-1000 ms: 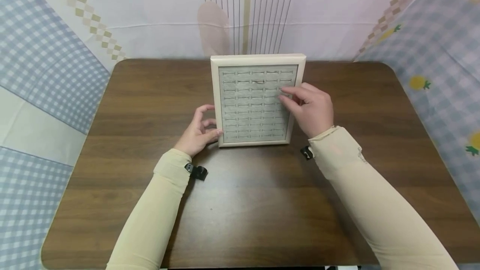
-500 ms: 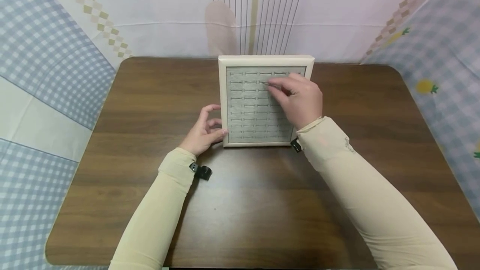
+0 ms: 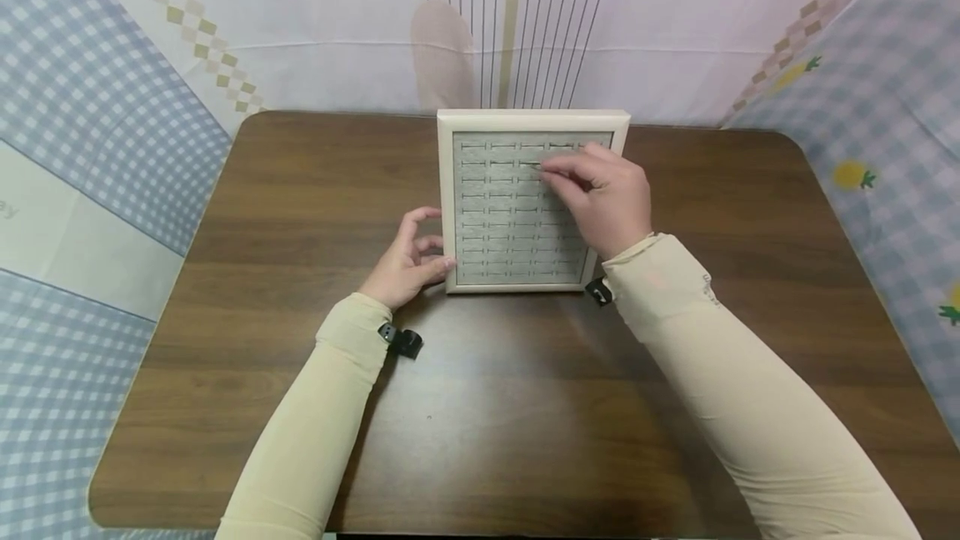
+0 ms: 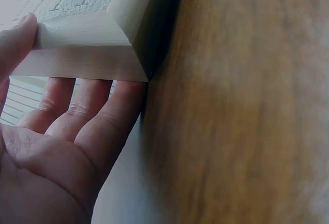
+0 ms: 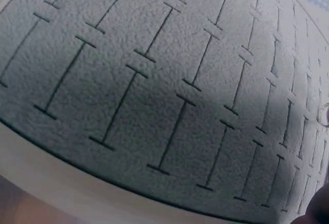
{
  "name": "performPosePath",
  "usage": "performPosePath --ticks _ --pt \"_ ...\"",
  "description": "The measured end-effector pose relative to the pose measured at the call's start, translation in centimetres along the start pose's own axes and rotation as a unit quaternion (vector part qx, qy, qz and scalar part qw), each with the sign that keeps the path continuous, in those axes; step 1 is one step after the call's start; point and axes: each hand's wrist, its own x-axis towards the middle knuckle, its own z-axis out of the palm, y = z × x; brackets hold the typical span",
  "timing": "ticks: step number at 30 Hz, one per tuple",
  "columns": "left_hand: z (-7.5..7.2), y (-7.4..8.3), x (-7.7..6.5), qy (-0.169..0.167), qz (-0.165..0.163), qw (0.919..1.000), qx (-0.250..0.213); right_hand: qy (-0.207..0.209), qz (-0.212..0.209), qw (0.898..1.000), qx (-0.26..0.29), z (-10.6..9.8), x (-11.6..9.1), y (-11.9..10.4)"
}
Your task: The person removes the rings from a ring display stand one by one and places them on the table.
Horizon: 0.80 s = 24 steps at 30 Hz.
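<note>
A ring display board [image 3: 498, 227] with a pale wooden frame and a grey slotted pad stands upright, facing me. My left hand [image 3: 401, 269] grips its lower left edge; in the left wrist view the thumb [image 4: 18, 41] lies on the front of the frame and the fingers [image 4: 100, 111] reach behind it. At the upper right of the pad, my right hand [image 3: 603, 198] pinches a small thin ring [image 3: 534, 166] at a second-row slot. Only part of that ring [image 5: 324, 115] shows at the right wrist view's edge. Some slots are hidden behind the right hand.
The board stands on a brown wooden table [image 3: 480, 432] near its back edge. Behind it hangs a white cloth [image 3: 315, 15] with printed lines. Checked blue cloth [image 3: 67, 357] hangs on both sides.
My right hand has moved left across the pad from its right side, and its thumb and finger have closed on the ring. The left hand keeps its grip on the frame.
</note>
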Motion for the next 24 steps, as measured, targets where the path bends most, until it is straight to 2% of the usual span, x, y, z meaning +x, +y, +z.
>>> performPosePath --ticks 4,6,13,18,21,24 --pt "0.1 0.0 0.1 0.0 -0.004 1.0 0.001 0.008 0.009 1.0 0.025 -0.8 -0.4 0.1" --pt "0.0 -0.1 0.1 0.002 -0.008 1.0 0.003 0.009 0.01 1.0 0.021 -1.2 -0.6 0.2" --pt "-0.1 -0.1 0.0 0.008 -0.014 0.9998 0.013 -0.031 0.017 0.999 -0.038 -2.6 -2.2 1.3" --pt "-0.1 -0.1 0.1 0.009 -0.011 0.9998 0.016 -0.042 0.028 0.997 -0.064 -3.8 -3.8 2.4" --pt "-0.1 0.0 0.1 0.008 -0.011 0.9998 0.017 -0.06 0.052 0.993 -0.091 -4.7 -5.1 3.4" --pt "0.0 0.1 0.1 0.007 -0.009 0.9998 0.016 -0.101 0.094 0.982 -0.131 -5.7 -6.7 5.0"
